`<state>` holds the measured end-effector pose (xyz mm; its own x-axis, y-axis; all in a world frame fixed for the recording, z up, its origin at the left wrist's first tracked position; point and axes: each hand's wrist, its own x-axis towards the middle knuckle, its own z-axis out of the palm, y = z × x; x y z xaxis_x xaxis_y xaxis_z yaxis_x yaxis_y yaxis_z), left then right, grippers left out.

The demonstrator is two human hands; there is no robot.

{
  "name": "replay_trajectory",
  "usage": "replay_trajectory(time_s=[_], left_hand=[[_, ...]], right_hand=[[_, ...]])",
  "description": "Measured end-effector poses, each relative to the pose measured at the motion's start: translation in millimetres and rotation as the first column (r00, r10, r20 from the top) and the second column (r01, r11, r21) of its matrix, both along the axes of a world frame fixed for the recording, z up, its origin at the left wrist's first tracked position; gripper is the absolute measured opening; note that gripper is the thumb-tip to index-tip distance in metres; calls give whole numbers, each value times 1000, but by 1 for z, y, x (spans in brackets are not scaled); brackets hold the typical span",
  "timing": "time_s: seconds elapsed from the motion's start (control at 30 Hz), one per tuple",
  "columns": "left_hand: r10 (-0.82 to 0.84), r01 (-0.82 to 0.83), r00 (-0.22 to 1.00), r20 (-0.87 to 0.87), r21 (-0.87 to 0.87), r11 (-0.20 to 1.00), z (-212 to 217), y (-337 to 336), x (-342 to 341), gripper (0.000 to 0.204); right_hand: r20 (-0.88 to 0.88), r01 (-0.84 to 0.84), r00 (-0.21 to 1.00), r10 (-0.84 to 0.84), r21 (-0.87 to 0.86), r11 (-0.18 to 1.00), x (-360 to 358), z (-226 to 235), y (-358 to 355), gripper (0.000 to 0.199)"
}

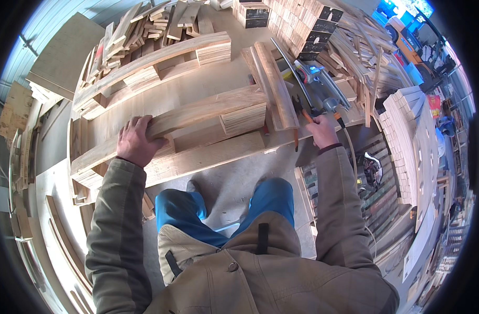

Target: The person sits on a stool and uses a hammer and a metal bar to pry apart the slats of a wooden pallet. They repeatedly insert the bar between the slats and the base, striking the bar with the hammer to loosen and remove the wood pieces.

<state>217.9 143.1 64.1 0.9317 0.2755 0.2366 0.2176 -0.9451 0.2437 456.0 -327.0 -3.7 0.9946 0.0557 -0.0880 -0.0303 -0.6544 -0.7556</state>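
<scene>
My left hand (pixel 137 140) lies across the top board (pixel 203 109) of a wooden pallet runner, its fingers bent over the far edge and its thumb toward the near side. Wooden blocks (pixel 243 119) sit between this board and a lower plank (pixel 213 153). At the right end of the bench, my right hand (pixel 323 132) is closed on one orange handle of a pair of dark-jawed pincers (pixel 297 103). The other handle hangs beside the fingers, which partly hide the grip. A nail gun (pixel 331 104) with a hose lies just beyond that hand.
A second runner (pixel 155 65) stands farther back on the bench (pixel 184 90). Short boards (pixel 273 83) lie crosswise at its right. Loose offcuts (pixel 161 21) are heaped behind, near stacked blocks (pixel 302 26). A slatted pallet (pixel 386 178) is on the floor at right.
</scene>
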Motion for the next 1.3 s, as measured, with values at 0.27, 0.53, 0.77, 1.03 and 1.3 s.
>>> replay_trajectory(time_s=[0.27,0.53,0.77,1.03,1.3], left_hand=[[-36,36,997,62,13,999,-5,10,0,71],[-21,7,984,179,79,997,-17,-8,-19,74],[41,-45,990,133,26,999,-15,-26,-34,73],[38,-37,999,-4,122,992,-6,-33,-43,67],[24,-36,998,62,214,976,-15,-41,-50,53]], right_hand=[[-84,148,988,-127,343,928,-65,20,-51,26],[-210,291,957,-201,688,665,-154,9,-82,21],[24,-23,1000,0,976,218,-188,49,-92,17],[35,-38,999,17,970,241,-224,27,-74,22],[-347,337,937,-38,871,358,-259,-17,-73,19]])
